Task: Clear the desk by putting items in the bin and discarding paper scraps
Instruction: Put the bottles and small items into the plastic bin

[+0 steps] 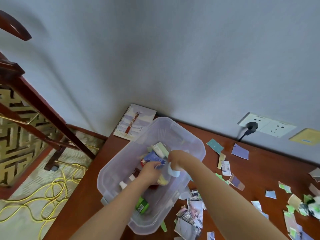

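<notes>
Along the desk's (259,163) near and right edges, torn paper scraps (188,215) lie uncleared. Further in, both hands reach into the clear bin (195,144): the left hand (149,172) curls around a small clear cup (163,177), the right hand (174,158) pinches something white. Bottles and tubes already sit inside; a notebook (135,122) waits at the far corner

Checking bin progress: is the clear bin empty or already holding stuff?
Holding stuff. Through the clear bin show a green bottle, a blue packet and small tubes; both hands reach inside.
</notes>
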The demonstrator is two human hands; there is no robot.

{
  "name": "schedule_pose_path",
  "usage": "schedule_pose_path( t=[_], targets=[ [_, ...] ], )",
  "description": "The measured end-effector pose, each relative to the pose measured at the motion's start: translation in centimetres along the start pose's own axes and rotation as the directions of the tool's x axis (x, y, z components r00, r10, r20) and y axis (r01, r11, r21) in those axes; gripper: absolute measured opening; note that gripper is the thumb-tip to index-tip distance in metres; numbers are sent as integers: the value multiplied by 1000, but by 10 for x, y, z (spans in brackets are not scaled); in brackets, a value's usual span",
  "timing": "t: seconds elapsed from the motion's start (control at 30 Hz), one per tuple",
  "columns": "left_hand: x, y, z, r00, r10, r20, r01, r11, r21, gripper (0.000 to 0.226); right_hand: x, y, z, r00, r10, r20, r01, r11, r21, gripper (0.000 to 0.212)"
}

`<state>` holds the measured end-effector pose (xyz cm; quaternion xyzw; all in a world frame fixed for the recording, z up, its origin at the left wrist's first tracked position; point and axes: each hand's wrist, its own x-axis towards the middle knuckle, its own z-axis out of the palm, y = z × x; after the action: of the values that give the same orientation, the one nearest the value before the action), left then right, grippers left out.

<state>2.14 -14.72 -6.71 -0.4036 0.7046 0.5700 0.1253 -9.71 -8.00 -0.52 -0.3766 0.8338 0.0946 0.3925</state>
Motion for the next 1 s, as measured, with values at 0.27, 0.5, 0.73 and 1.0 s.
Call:
schedule_pose_path(
  t=[0.27,0.5,0.73,1.0],
  targets=[
    [19,-10,3,997,-72,-6,72,997,3,28,19,4,8,996,78,-31,-77,997,22,32],
    [21,-12,7,998,-57,-33,57,998,9,26,26,6,8,992,108,-62,-106,994,36,37],
    [12,1,16,999,-14,33,13,1000,20,33,16,13,9,982,106,-158,-88,989,120,37],
    [-3,25,12,998,34,-62,-41,993,-114,37,-15,14,-7,879,70,-471,130,917,378,35]
  ],
)
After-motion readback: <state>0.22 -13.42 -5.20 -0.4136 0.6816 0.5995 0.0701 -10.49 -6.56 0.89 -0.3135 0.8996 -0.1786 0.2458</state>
